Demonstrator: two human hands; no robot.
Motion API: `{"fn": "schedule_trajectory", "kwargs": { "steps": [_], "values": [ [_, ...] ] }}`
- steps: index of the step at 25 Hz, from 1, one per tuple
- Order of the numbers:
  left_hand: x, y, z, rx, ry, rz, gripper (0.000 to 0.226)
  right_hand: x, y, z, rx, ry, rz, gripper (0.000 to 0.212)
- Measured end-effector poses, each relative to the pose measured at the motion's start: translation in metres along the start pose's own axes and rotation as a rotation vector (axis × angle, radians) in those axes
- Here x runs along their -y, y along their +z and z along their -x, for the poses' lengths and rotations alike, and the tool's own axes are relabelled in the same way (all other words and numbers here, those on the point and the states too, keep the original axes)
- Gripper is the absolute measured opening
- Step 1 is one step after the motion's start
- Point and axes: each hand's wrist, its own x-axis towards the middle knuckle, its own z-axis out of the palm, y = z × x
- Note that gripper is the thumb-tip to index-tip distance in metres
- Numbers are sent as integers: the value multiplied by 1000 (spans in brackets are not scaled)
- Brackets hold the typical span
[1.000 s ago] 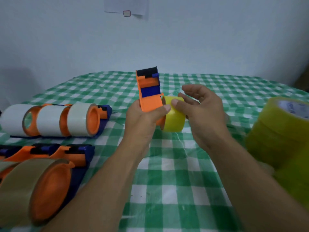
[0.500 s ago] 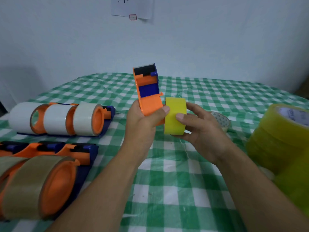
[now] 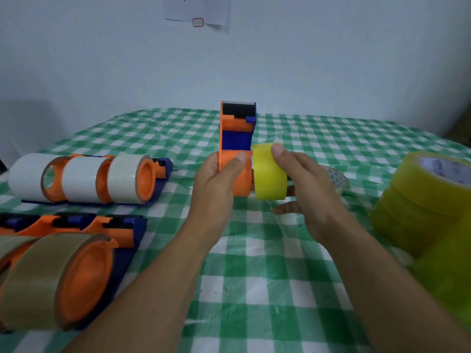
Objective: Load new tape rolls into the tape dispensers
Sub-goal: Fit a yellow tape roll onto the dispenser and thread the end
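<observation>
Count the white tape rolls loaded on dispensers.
3, side by side in the back-left row: the left white roll, the middle white roll, the right white roll. Others could sit beyond the picture's left edge.

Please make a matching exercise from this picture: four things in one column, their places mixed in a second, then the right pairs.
1. small yellow tape roll
2. upright orange and blue plastic tape dispenser
3. stack of large yellow tape rolls
4. row of white tape rolls

A. green checked table, far left
B. in the left hand
C. in the right hand
D. table, right edge

Pairs: 1-C, 2-B, 3-D, 4-A
</observation>
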Motion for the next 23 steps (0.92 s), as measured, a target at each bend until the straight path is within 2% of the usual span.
{"fn": "schedule_trajectory", "kwargs": {
  "steps": [5, 10, 16, 23],
  "values": [
    [0, 2, 4, 36, 15, 4, 24, 8, 1, 5, 67, 133, -21, 60],
    [-2, 4, 9, 48, -28, 55, 21, 10, 0, 9, 110, 202, 9, 61],
    [-2, 6, 13, 98, -18, 66, 40, 12, 4, 9, 173, 170, -19, 48],
    [2, 9, 15, 113, -57, 52, 54, 6, 10, 10, 195, 168, -68, 43]
  ]
}}
